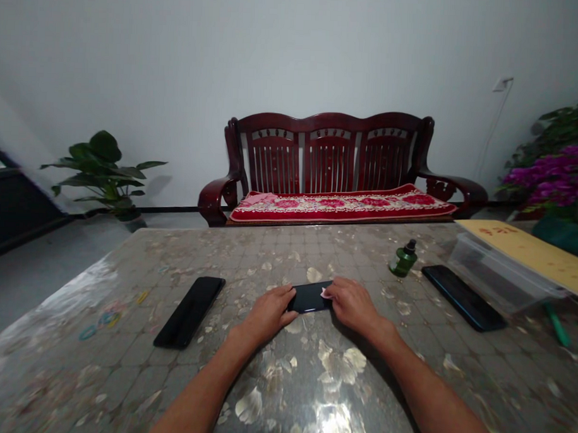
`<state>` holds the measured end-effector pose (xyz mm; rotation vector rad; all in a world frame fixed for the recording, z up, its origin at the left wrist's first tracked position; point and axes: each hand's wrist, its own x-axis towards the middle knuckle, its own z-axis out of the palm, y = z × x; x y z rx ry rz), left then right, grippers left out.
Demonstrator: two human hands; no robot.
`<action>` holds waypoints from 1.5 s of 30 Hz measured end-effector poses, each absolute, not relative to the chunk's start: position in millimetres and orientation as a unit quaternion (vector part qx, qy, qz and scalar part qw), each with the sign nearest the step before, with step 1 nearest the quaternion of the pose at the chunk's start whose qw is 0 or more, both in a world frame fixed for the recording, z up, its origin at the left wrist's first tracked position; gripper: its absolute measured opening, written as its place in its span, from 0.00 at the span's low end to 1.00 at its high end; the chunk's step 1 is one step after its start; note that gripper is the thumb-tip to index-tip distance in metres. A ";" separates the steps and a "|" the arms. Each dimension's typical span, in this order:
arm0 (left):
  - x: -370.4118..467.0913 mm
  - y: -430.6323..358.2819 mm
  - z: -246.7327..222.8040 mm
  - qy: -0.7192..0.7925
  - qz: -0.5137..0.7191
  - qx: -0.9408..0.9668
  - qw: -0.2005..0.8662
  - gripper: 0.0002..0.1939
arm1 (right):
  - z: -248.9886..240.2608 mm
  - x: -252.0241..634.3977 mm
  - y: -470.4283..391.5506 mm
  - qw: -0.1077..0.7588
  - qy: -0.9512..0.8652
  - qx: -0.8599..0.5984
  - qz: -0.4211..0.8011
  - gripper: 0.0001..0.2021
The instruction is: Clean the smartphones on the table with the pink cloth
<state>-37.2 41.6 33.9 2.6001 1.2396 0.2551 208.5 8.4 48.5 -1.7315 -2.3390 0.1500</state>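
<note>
A dark smartphone (309, 297) lies sideways between my two hands, low over or on the patterned tabletop. My left hand (269, 310) grips its left end, with the thumb along the near edge and the fingers at the far side. At the right end, my right hand (352, 302) has its fingers closed on a small pale pink cloth (325, 293), which touches the phone's screen. Most of the cloth is hidden under the fingers.
Another black phone (189, 312) lies on the left, near several coloured rubber bands (109, 317). To the right are a green spray bottle (403, 258), a third phone (463, 297) and a clear plastic box (500, 271) under a yellow board (534, 250). A wooden bench (329, 161) stands beyond the table.
</note>
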 end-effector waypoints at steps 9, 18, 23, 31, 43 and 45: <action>-37.4 40.7 34.4 0.427 0.103 0.887 0.142 0.24 | 45.6 208.0 13.9 0.106 -0.764 -0.636 0.017 0.15; -38.8 41.6 31.6 0.419 0.107 0.890 0.146 0.24 | 32.9 188.8 15.6 0.146 -0.834 -0.532 0.017 0.14; -38.9 42.9 29.5 0.422 0.102 0.889 0.145 0.25 | 40.7 202.4 20.3 0.112 -0.770 -0.628 0.006 0.16; -37.8 42.4 33.4 0.419 0.098 0.891 0.144 0.25 | 32.5 182.1 23.1 0.136 -0.819 -0.557 0.014 0.16; -35.7 40.5 35.7 0.420 0.080 0.896 0.120 0.25 | 36.2 185.2 14.7 0.132 -0.830 -0.542 0.014 0.15; -36.1 40.5 35.1 0.420 0.079 0.896 0.120 0.25 | 37.5 185.1 12.6 0.124 -0.831 -0.542 0.011 0.15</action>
